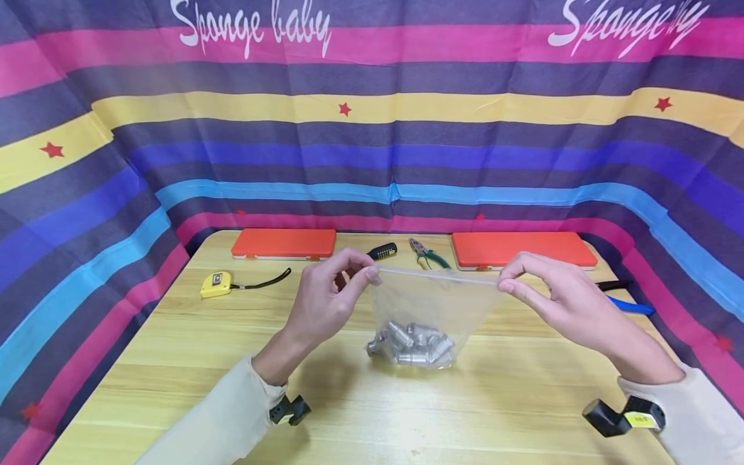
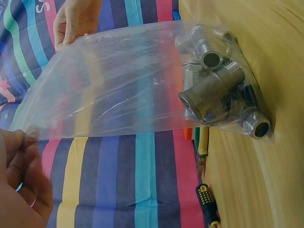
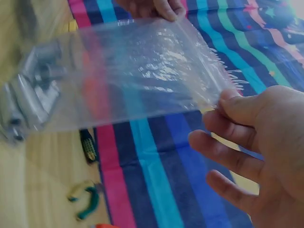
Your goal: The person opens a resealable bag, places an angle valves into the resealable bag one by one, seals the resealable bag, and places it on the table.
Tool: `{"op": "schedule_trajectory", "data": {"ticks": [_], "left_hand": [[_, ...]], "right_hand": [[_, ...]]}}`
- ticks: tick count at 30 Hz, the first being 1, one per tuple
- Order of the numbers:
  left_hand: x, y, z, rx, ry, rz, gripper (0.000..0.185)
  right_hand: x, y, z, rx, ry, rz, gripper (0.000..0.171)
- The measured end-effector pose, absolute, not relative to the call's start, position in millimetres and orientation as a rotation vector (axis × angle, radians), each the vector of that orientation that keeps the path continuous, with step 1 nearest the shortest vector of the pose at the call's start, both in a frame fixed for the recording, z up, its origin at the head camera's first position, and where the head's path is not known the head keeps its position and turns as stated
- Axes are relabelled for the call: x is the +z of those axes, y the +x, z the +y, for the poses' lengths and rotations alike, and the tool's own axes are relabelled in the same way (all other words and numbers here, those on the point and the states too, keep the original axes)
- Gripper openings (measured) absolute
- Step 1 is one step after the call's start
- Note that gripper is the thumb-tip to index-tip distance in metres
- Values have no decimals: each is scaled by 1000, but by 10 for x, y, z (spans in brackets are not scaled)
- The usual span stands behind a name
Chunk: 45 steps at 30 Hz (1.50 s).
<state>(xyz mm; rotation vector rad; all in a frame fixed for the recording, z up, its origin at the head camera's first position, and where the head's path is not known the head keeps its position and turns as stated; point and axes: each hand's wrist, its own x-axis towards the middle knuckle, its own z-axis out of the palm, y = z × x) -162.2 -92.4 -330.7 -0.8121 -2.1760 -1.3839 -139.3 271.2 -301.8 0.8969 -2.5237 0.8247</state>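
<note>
A clear plastic zip bag [image 1: 436, 303] hangs over the table, its top edge stretched between both hands. My left hand [image 1: 331, 290] pinches the top left corner between thumb and index finger. At the top right corner, the thumb and index finger of my right hand [image 1: 558, 300] pinch the bag; its other fingers are spread in the right wrist view. Several silvery metal pipe fittings [image 2: 213, 90] lie heaped in the bottom of the bag, some with threaded ends. Whether the bag's bottom touches the table cannot be told.
On the wooden table [image 1: 192, 374] lie a yellow tape measure [image 1: 216, 284], two orange cases [image 1: 283, 243], green-handled pliers [image 1: 429, 253] and a black-handled tool [image 1: 382, 251]. A blue-handled tool [image 1: 630, 305] lies at the right edge, partly behind my right hand. Striped cloth [image 1: 372, 155] encloses the table's back and sides.
</note>
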Motion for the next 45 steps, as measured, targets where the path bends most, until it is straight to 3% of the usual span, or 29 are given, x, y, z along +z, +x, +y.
{"op": "schedule_trajectory", "data": {"ticks": [8, 16, 22, 28, 34, 40, 42, 45], "left_hand": [[-3283, -1578, -984, -1666, -871, -2264, 4], [-3224, -1530, -1016, -2146, -883, -2271, 13], [-3328, -1608, -1045, -2382, -628, -2414, 19], [-3545, -1917, -1045, -2406, -282, -2545, 24], [-3884, -2242, -1065, -2351, -45, -2642, 23], [-4132, -2326, -1066, -2318, 84, -2713, 21], [-4159, -2304, -1056, -2328, 85, -2715, 25], [-4184, -2240, -1059, -2381, 61, -2720, 40]], "right_hand": [[-3188, -1370, 2623, 1405, 935, -2519, 15], [-3271, -1386, 2522, 2032, 927, -2349, 17], [-3433, -1450, 2466, 2288, 620, -2477, 19], [-3653, -1690, 2316, 2316, 160, -2604, 27], [-4038, -1989, 2124, 1997, 125, -2739, 28], [-4309, -2053, 2020, 1766, 47, -2879, 20], [-4341, -2043, 2026, 1799, -3, -2864, 25], [-4332, -2004, 2056, 1947, -57, -2792, 45]]}}
